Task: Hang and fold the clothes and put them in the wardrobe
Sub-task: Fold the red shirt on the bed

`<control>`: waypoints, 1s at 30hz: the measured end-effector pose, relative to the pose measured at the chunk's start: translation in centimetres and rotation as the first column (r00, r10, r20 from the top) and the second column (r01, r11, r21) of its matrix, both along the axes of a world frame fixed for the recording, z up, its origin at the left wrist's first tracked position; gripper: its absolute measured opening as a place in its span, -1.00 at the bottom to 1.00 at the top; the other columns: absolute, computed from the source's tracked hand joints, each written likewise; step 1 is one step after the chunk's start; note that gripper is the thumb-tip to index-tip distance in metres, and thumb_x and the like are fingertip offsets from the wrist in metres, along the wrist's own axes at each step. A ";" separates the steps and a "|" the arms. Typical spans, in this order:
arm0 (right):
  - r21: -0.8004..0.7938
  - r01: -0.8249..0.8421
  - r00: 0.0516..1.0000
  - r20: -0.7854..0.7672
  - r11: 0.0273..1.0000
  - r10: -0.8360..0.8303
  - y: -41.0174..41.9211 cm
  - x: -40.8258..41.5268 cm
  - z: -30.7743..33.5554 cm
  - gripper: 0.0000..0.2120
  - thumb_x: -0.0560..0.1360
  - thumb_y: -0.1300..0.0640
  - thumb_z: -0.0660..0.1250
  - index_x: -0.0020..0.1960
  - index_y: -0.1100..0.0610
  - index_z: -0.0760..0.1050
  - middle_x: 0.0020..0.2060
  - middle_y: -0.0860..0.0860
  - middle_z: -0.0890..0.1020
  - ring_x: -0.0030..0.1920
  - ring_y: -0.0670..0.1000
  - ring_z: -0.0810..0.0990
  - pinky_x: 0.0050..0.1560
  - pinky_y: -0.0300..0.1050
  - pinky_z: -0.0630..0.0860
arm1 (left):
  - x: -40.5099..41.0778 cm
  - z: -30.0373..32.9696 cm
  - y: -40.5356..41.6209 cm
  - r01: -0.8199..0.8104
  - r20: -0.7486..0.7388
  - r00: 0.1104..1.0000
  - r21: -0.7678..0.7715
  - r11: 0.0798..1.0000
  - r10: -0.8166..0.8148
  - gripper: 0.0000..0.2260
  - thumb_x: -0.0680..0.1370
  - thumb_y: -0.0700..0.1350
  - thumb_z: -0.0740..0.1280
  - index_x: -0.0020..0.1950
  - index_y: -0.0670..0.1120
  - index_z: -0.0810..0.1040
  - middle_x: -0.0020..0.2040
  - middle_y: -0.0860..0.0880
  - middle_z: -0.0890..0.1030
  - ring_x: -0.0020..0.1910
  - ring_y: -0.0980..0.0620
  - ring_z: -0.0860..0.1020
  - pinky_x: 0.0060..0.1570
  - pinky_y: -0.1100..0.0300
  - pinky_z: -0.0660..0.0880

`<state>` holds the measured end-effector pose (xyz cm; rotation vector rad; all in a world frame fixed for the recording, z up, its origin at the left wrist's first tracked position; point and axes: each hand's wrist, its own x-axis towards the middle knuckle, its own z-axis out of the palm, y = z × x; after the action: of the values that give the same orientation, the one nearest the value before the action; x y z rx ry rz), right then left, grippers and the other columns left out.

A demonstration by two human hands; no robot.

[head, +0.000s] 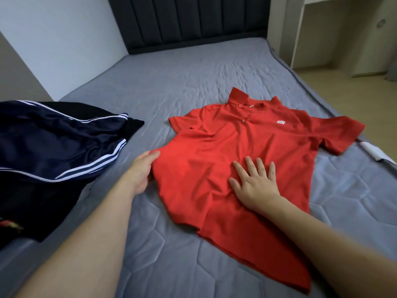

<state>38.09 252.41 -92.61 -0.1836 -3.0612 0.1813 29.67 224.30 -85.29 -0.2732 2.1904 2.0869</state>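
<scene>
1. The fingertips of the left hand point(143, 168) are hidden at the side seam of the red polo shirt point(253, 151); the edge of the cloth appears to be pinched there, but the hold itself cannot be made out.
2. The right hand point(254, 183) is laid flat on the middle of the shirt, fingers straight and spread, with nothing gripped.
3. The shirt is spread front-up on the grey quilted bed point(171, 87), its collar point(247, 101) turned toward the dark padded headboard point(189, 20). A small white chest label point(281, 122) is seen, but its print is too small to be read.
4. The lower hem is partly covered by the right forearm, and the shirt's near corner is blurred.
5. A pile of dark navy clothes with white stripes point(58, 143) lies at the left, cut off by the frame edge. A scrap of red and yellow cloth point(9, 225) shows beneath it; what it belongs to cannot be told.
6. A white tag point(373, 152) lies at the bed's right edge, just beside the shirt's far sleeve.
7. Bare mattress is left between shirt and headboard, and a narrower strip between shirt and pile. The right sleeve lies near the bed's edge, beyond which the floor point(343, 87) is seen.
</scene>
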 end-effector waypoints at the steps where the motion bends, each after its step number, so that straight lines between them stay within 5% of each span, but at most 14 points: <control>1: -0.004 0.057 0.998 0.019 0.998 -0.057 0.5 -0.1 0.0 -0.32 0.50 -0.39 -0.19 0.56 -0.16 -0.07 0.57 0.03 0.00 0.55 0.18 -0.11 0.41 0.32 -0.33 | -0.3 0.9 -0.3 -0.103 -0.062 0.993 -0.074 0.992 0.098 -0.90 0.61 -0.14 0.27 -0.04 -0.11 0.56 -0.02 -0.18 0.62 -0.11 -0.06 0.56 -0.02 0.08 0.46; 3: -0.025 0.156 0.986 0.061 0.987 -0.154 1.1 -0.3 -0.1 -0.27 0.45 -0.45 -0.25 0.55 -0.20 -0.13 0.58 0.01 -0.06 0.55 0.20 -0.17 0.37 0.38 -0.36 | -0.8 2.2 -2.4 -0.298 -0.213 0.952 -0.484 0.823 0.219 -0.81 0.60 -0.04 0.26 -0.10 -0.13 0.54 -0.05 -0.19 0.59 -0.08 -0.12 0.53 -0.08 0.03 0.42; 5: -0.033 0.196 0.976 0.104 0.980 -0.192 1.3 -0.5 -0.1 -0.25 0.42 -0.48 -0.29 0.54 -0.23 -0.16 0.58 -0.01 -0.09 0.54 0.21 -0.20 0.34 0.41 -0.37 | -0.4 2.3 -4.0 -0.213 -0.153 0.971 -0.906 0.365 0.187 -0.71 0.58 0.05 0.24 0.12 -0.14 0.56 0.14 -0.21 0.59 0.12 -0.23 0.55 0.05 -0.04 0.45; 7: -0.027 0.202 0.971 0.137 0.979 -0.197 1.2 -1.6 0.2 -0.24 0.42 -0.48 -0.28 0.55 -0.20 -0.12 0.58 0.01 -0.09 0.54 0.22 -0.22 0.33 0.41 -0.40 | 0.6 1.0 -3.8 0.032 0.032 0.978 -0.999 0.001 0.204 -0.56 0.55 0.05 0.25 0.38 -0.11 0.41 0.35 -0.20 0.46 0.34 -0.23 0.42 0.25 -0.11 0.36; 9: -0.026 0.200 0.973 0.126 0.979 -0.195 1.0 -3.5 0.9 -0.25 0.46 -0.44 -0.25 0.56 -0.13 -0.07 0.58 0.06 -0.08 0.54 0.21 -0.21 0.35 0.37 -0.41 | 0.8 0.0 -2.0 0.030 0.022 0.996 -0.995 -0.090 0.091 -0.49 0.56 0.10 0.21 0.47 -0.06 0.27 0.46 -0.19 0.27 0.45 -0.22 0.23 0.37 -0.28 0.16; 12: -0.048 0.158 0.986 0.054 0.986 -0.155 0.3 -7.2 2.1 -0.29 0.53 -0.37 -0.19 0.58 -0.05 -0.03 0.57 0.09 -0.06 0.55 0.16 -0.16 0.43 0.28 -0.32 | -0.6 -0.8 1.9 -0.052 -0.082 0.967 -0.991 0.126 -0.243 -0.47 0.60 0.23 0.07 0.55 0.11 0.12 0.59 -0.13 0.01 0.55 -0.18 -0.02 0.41 -0.36 -0.18; 14: -0.060 0.099 0.995 0.031 0.993 -0.097 -0.2 -9.4 2.7 -0.32 0.55 -0.35 -0.17 0.58 -0.05 -0.04 0.57 0.08 -0.05 0.56 0.15 -0.15 0.46 0.25 -0.29 | -0.7 -2.7 4.0 0.073 -0.034 0.920 -0.964 0.256 -0.392 -0.45 0.60 0.29 0.00 0.57 0.21 0.01 0.61 -0.02 -0.11 0.58 -0.12 -0.10 0.43 -0.29 -0.24; 16: -0.068 0.044 0.998 0.037 0.997 -0.042 -0.6 -11.3 2.7 -0.32 0.54 -0.35 -0.18 0.58 -0.08 -0.06 0.58 0.07 -0.06 0.56 0.15 -0.14 0.47 0.23 -0.27 | -0.5 -5.3 4.8 0.280 0.166 0.873 -0.941 0.192 -0.458 -0.42 0.58 0.35 -0.06 0.57 0.27 -0.09 0.61 0.02 -0.18 0.58 -0.04 -0.16 0.47 -0.22 -0.30; 17: -0.075 0.030 0.999 0.048 0.997 -0.026 -0.6 -12.3 2.6 -0.32 0.53 -0.35 -0.18 0.57 -0.09 -0.07 0.58 0.07 -0.06 0.56 0.15 -0.13 0.47 0.21 -0.26 | -1.0 -6.2 4.7 0.350 0.246 0.861 -0.921 0.169 -0.445 -0.42 0.57 0.37 -0.08 0.56 0.29 -0.12 0.61 0.02 -0.18 0.58 -0.01 -0.19 0.47 -0.19 -0.33; 19: -0.104 0.043 0.995 0.092 0.994 -0.033 -0.1 -14.0 2.1 -0.33 0.53 -0.36 -0.18 0.57 -0.12 -0.08 0.58 0.07 -0.05 0.56 0.15 -0.12 0.48 0.19 -0.25 | -3.2 -7.0 4.6 0.340 0.224 0.903 -0.894 0.291 -0.367 -0.42 0.57 0.37 -0.06 0.56 0.28 -0.08 0.62 0.01 -0.12 0.58 -0.02 -0.15 0.46 -0.12 -0.31; 21: -0.114 0.076 0.990 0.131 0.991 -0.061 0.9 -15.5 1.3 -0.33 0.53 -0.38 -0.17 0.57 -0.15 -0.09 0.58 0.06 -0.06 0.56 0.14 -0.13 0.50 0.17 -0.26 | -6.2 -6.5 5.4 0.166 0.089 0.980 -0.857 0.489 -0.176 -0.42 0.58 0.32 -0.01 0.57 0.18 0.03 0.59 -0.05 0.06 0.55 -0.10 0.03 0.48 -0.12 -0.12; 25: -0.024 0.084 0.996 0.035 0.996 -0.084 1.5 -17.2 -0.8 -0.28 0.47 -0.40 -0.24 0.57 -0.16 -0.11 0.58 0.08 -0.05 0.56 0.16 -0.14 0.51 0.16 -0.26 | -13.7 -5.2 6.5 -0.099 0.071 0.969 -0.768 0.633 0.238 -0.34 0.52 0.35 0.03 0.45 -0.05 0.35 0.42 -0.17 0.36 0.40 -0.21 0.29 0.37 -0.14 0.17; 27: 0.021 0.078 0.996 -0.038 0.997 -0.077 1.4 -17.2 -1.8 -0.25 0.44 -0.40 -0.31 0.57 -0.14 -0.10 0.57 0.10 -0.02 0.55 0.17 -0.12 0.51 0.15 -0.24 | -17.8 -4.4 6.9 -0.088 0.167 0.952 -0.654 0.751 0.257 -0.35 0.50 0.31 0.09 0.38 -0.12 0.45 0.38 -0.20 0.44 0.36 -0.22 0.37 0.39 -0.10 0.26; 30: 0.010 0.071 0.995 -0.070 0.997 -0.070 1.6 -17.2 -2.2 -0.26 0.44 -0.40 -0.33 0.56 -0.15 -0.11 0.57 0.08 -0.02 0.56 0.15 -0.12 0.51 0.13 -0.25 | -22.4 -3.2 8.3 -0.019 0.120 0.988 -0.537 0.843 0.099 -0.62 0.54 -0.06 0.23 0.29 -0.20 0.54 0.28 -0.20 0.56 0.24 -0.17 0.54 0.27 -0.02 0.46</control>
<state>20.92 254.05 -94.83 -0.2786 -2.9804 0.1610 7.26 232.59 -88.52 -0.5224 2.6525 1.3709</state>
